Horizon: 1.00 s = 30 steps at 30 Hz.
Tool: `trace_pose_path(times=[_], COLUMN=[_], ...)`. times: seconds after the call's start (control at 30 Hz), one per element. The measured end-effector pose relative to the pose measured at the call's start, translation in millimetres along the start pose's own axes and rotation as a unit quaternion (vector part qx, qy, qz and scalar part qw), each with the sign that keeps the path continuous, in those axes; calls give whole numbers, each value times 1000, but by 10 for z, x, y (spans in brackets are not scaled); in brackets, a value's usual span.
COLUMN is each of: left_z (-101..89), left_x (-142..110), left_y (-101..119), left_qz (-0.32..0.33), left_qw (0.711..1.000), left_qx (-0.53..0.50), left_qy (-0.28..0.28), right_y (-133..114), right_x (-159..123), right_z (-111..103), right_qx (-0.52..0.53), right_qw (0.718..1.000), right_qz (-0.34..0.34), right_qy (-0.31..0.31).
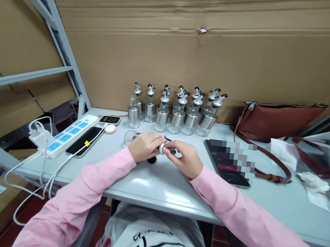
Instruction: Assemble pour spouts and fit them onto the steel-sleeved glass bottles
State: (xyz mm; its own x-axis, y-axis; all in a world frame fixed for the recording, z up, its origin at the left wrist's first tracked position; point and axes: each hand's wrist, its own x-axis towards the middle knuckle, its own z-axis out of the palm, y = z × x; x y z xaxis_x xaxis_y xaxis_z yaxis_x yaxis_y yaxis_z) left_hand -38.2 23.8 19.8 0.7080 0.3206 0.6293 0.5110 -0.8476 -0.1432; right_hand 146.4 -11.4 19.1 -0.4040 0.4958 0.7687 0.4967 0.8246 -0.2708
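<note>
A glass oil bottle (pixel 127 137) lies tilted on its side, its clear base pointing left. My left hand (pixel 147 146) is wrapped over the bottle's body and covers most of it. At the bottle's neck sits a whitish-silver pourer cap (pixel 162 148), pinched between the fingers of my right hand (pixel 185 157). Whether the cap is fully seated I cannot tell. Below my left fingers a small round black piece (pixel 151 160) rests on the table. Behind my hands stand several upright glass bottles (pixel 177 119) with steel sleeves and pourer tops.
On the left are a power strip (pixel 72 132) with white cables, a phone (pixel 85 142), a small black device (pixel 110 120) and a white round case (pixel 110 129). To the right lie a larger phone (pixel 222 166), a brown bag (pixel 276 123) and crumpled tissue (pixel 314 182). Cardboard (pixel 162 51) stands behind.
</note>
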Motion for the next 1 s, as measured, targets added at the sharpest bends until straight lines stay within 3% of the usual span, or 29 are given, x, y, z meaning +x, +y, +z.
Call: trace_pose_path(times=[0.23,0.37,0.57,0.67,0.73,0.83,0.93,1.0], left_z=[61,73,77,79,82,92,102,102], left_x=[-29,2,25,24,28,42,60,70], left_y=[-58,-54,-33,-23,-13,4,14,13], left_qz=[13,28,13,8,6,-11,-16,-8], left_qw=[1000,1000,1000,1000,1000,1000,1000,1000], left_qx=[10,13,8,16,22,19,2,-4], left_qy=[0,6,9,13,21,21,21,27], right_y=[-37,-78,-103,-95,-92,-99,-105,-88], right_x=[-21,5,38,70,89,85,28,-17], right_z=[19,0,27,47,50,48,35,13], right_qx=[13,89,299,382,403,380,269,158], right_qw=[999,987,915,870,855,866,923,965], right_qz=[48,130,270,312,327,323,268,196], right_qy=[-13,3,15,15,14,32,67,75])
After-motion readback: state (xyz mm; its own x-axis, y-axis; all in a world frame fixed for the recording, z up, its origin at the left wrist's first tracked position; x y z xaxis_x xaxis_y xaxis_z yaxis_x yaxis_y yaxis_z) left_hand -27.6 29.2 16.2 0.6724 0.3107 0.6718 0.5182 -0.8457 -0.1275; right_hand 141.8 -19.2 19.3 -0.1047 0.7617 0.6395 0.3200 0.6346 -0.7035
